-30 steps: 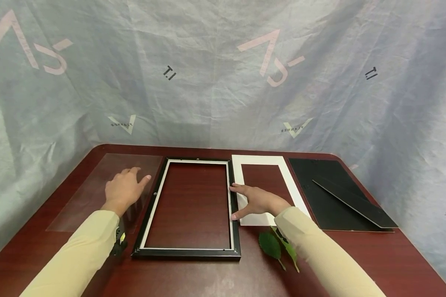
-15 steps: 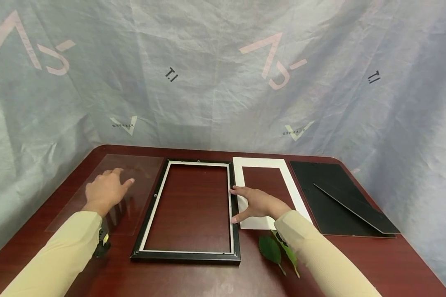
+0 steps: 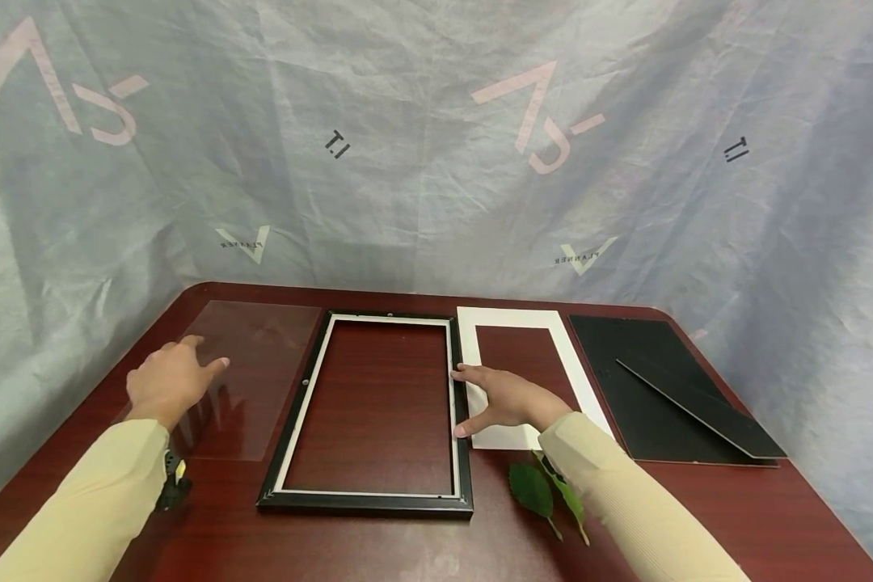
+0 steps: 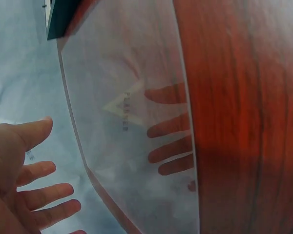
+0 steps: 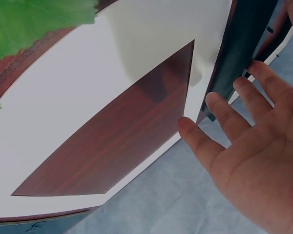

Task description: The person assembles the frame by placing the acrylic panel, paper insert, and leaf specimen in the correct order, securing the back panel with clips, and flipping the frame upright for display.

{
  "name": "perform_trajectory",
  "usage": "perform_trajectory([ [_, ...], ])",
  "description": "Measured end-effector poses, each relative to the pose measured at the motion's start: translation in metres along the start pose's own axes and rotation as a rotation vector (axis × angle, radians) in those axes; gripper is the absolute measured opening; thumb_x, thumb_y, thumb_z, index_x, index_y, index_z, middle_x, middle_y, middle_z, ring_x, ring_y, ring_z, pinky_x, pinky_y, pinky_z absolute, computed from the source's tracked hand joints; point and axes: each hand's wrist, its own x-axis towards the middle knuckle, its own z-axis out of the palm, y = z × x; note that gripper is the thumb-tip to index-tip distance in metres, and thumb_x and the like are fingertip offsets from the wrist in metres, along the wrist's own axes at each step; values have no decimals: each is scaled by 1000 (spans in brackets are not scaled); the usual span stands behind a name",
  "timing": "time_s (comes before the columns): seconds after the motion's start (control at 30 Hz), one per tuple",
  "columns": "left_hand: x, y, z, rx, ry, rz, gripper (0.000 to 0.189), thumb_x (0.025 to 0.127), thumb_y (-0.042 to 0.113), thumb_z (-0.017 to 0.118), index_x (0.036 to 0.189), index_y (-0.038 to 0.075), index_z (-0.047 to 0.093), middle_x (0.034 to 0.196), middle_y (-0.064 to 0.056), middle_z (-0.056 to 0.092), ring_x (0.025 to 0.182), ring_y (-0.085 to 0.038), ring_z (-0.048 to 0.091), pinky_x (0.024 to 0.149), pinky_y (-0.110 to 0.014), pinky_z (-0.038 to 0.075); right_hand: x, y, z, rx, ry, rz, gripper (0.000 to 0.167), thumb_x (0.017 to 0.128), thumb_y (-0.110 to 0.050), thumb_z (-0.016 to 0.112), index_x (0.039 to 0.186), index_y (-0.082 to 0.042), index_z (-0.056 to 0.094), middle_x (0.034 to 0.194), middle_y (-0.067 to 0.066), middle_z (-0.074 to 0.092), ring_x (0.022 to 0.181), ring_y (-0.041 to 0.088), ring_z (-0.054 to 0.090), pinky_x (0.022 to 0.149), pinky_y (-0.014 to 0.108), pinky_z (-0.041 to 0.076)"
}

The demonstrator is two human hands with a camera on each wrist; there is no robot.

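Observation:
My left hand (image 3: 166, 381) hovers with spread, relaxed fingers over the left side of a clear glass-like sheet (image 3: 262, 364). In the left wrist view the sheet (image 4: 122, 97) mirrors the fingers, which are apart from it. My right hand (image 3: 509, 398) is spread at the right side of a black picture frame (image 3: 364, 503) with a white inner lip, fingertips close over that side. Nothing is held in either hand. Right of the frame lies a white mat board (image 3: 571, 356) with a rectangular window; the right hand partly covers it. In the right wrist view the mat (image 5: 78, 97) fills the left.
Two green leaves (image 3: 531, 489) lie near the right forearm. At the far right is a black backing board (image 3: 611, 339) with its stand flap (image 3: 698, 404) raised at an angle. The dark red table (image 3: 378, 550) ends at a grey fabric curtain (image 3: 407, 202).
My left hand has moved left across the clear sheet, from near the picture frame to the sheet's left side. The right hand has stayed beside the frame.

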Motion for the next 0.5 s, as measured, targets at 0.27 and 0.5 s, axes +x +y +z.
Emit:
perform_trajectory([
  [0.27, 3, -21, -1, -86, -35, -65, 81, 94, 41, 70, 148, -10, 38, 111, -36, 64, 74, -42, 62, 58, -49, 50, -1, -1, 1, 3, -9, 11, 96, 80, -42, 88, 157, -11, 41, 165, 11, 30, 149, 35, 32, 114, 54, 34],
  [0.5, 4, -42, 1, -154, -112, -61, 95, 90, 48, 73, 152, -10, 30, 143, -45, 35, 114, -62, 49, 79, -66, 48, -1, -1, 0, 18, -8, 13, 97, 80, -42, 87, 157, -10, 40, 165, 11, 30, 149, 35, 32, 114, 54, 34],
])
